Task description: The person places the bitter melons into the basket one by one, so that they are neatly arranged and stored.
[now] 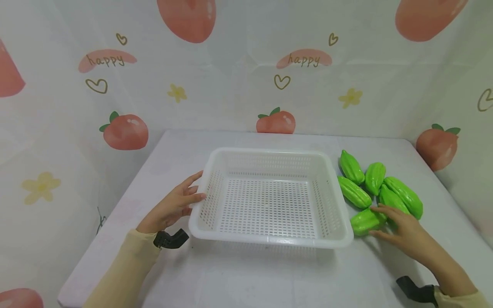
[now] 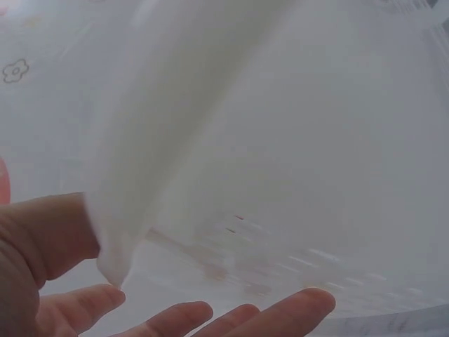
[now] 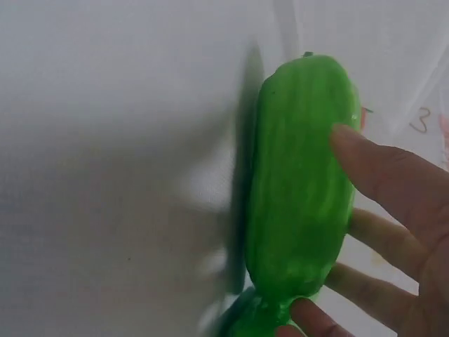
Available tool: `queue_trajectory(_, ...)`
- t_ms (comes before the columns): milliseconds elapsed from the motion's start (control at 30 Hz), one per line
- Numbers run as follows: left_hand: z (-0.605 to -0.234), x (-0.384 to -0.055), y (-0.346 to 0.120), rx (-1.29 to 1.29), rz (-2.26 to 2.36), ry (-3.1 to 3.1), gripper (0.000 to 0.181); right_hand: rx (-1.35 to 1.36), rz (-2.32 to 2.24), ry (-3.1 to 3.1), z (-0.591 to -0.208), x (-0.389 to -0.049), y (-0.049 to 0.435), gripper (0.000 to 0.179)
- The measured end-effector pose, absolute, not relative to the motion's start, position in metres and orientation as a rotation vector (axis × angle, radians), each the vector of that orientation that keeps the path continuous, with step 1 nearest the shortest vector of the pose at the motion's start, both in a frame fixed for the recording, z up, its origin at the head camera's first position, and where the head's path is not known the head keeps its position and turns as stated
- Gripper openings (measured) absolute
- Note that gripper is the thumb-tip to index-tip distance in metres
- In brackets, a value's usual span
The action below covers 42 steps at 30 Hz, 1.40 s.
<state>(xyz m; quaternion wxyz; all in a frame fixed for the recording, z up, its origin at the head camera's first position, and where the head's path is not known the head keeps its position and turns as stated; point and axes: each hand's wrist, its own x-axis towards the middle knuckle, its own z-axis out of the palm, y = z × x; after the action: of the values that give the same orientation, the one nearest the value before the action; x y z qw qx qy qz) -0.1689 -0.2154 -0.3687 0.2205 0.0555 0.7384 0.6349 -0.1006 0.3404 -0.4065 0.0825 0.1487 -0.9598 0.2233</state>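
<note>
A white plastic basket [image 1: 265, 241] with slotted walls stands in the middle of the table. My left hand [image 1: 175, 205] is at its left side, with thumb and fingers spread against the rim; the left wrist view shows its fingertips [image 2: 316, 300] low beside the wall. On the right, my right hand [image 1: 404, 233] reaches over the nearest of several glossy green ridged gourds [image 1: 366, 221]. Its thumb overlaps this gourd [image 3: 302, 175] in the right wrist view, while the other fingers pass partly hidden behind it, fairly straight.
More green gourds [image 1: 354, 192] lie close together just right of the basket, one near its right rim. Behind the white table [image 1: 246, 273] hangs a cloth [image 1: 231, 85] printed with fruit and hearts. Black wrist mounts [image 1: 171, 238] sit on both arms.
</note>
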Motion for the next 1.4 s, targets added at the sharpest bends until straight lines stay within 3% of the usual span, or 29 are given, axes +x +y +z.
queue_trajectory(500, -0.368, -0.169, -0.216, 0.162, 1.769, 2.015, 0.079, 0.395, 0.41, -2.999, -0.393, -0.108, 0.333, 0.056)
queue_trajectory(1400, -0.367, -0.169, -0.215, 0.159, 1.767, 2.015, 0.08, 0.524, 0.69, -3.186, -0.388, -0.131, 0.334, 0.054)
